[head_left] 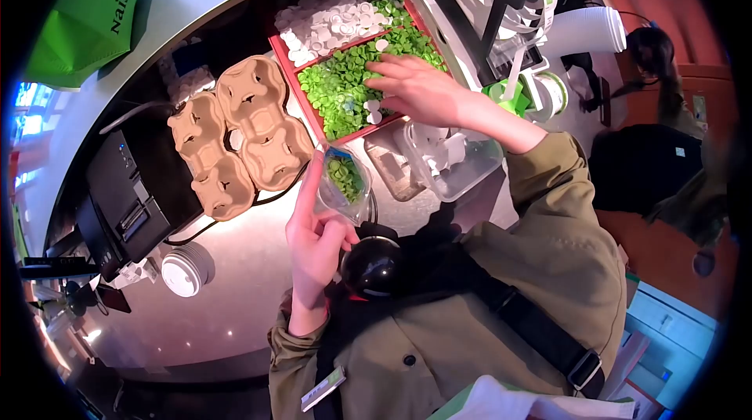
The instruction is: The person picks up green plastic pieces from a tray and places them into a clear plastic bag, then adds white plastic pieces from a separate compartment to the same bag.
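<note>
My right hand (419, 90) reaches over a red divided tray (315, 116), its fingers stretched out at the small green pieces (333, 79) in the near compartment. Whether the fingertips touch the pieces is hard to tell. A few white pieces (374, 112) lie among the green ones. Below the tray, my left hand (313, 244) holds a clear plastic bag (356, 205) with its index finger laid along the bag's edge and the other fingers curled. Some green pieces (343, 176) are inside the bag.
Small white discs (333, 19) fill the tray's far compartment. Cardboard cup carriers (274, 155) lie left of it. A clear plastic container (462, 173) stands at right, near stacked white cups (587, 31). Stacked lids (186, 271) and a black printer (129, 197) are at left. A person (654, 158) is at far right.
</note>
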`<state>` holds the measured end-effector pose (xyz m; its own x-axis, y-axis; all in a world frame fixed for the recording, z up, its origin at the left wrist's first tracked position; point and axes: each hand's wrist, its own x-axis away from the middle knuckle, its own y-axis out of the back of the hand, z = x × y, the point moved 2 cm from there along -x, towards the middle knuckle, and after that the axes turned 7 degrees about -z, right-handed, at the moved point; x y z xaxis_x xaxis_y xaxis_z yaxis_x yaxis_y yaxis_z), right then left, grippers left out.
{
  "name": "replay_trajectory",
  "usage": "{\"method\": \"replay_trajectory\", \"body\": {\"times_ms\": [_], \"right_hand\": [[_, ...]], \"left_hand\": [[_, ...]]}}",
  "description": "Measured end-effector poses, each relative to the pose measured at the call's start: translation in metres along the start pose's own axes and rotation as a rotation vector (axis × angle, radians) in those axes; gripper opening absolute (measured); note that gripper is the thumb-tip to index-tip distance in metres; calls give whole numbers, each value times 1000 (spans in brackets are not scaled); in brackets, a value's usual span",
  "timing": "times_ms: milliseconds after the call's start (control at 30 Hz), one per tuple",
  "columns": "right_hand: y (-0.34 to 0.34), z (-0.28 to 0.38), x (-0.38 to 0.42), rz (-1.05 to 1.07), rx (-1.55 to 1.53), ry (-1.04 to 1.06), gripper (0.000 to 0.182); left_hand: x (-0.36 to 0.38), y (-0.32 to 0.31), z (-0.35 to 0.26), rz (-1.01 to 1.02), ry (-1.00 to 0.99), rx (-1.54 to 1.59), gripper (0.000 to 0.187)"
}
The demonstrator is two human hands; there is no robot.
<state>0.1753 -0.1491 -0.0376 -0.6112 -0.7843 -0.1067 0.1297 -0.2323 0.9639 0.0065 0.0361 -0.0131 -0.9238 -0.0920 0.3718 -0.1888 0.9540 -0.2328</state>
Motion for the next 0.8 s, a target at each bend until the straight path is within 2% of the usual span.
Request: {"method": "replay_trajectory", "body": {"times_ms": [133,167,233,333,433,500,600,700,767,800], "right_hand": [[20,-17,7,25,-91,-42,29],[27,-20,8,34,-202,-139,25],[31,-28,6,20,-206,-207,22],[18,-45,7,-70,-164,-238,21],[6,-40,5,-249,-77,-340,22],[-1,-30,4,-286,-105,-196,24],[3,-20,6,-174,-279,-110,28],[15,-26,9,-127,-337,-98,31],[17,-45,9,-262,-186,-125,31],[21,-49,6,-241,-225,-285,30]], "left_hand": [[0,1,0,-22,-12,3,71],[0,0,1,-25,-13,4,71],[0,0,0,-20,-10,-3,70],[1,0,0,-35,-1,-13,70],[1,1,0,-38,13,-20,70],[0,0,-1,-36,22,-23,70],[-2,-3,-2,-36,31,-21,71],[-2,-1,-2,-27,37,-20,71],[-1,1,-3,-34,35,-28,71],[-1,2,-3,-37,34,-31,71]]}}
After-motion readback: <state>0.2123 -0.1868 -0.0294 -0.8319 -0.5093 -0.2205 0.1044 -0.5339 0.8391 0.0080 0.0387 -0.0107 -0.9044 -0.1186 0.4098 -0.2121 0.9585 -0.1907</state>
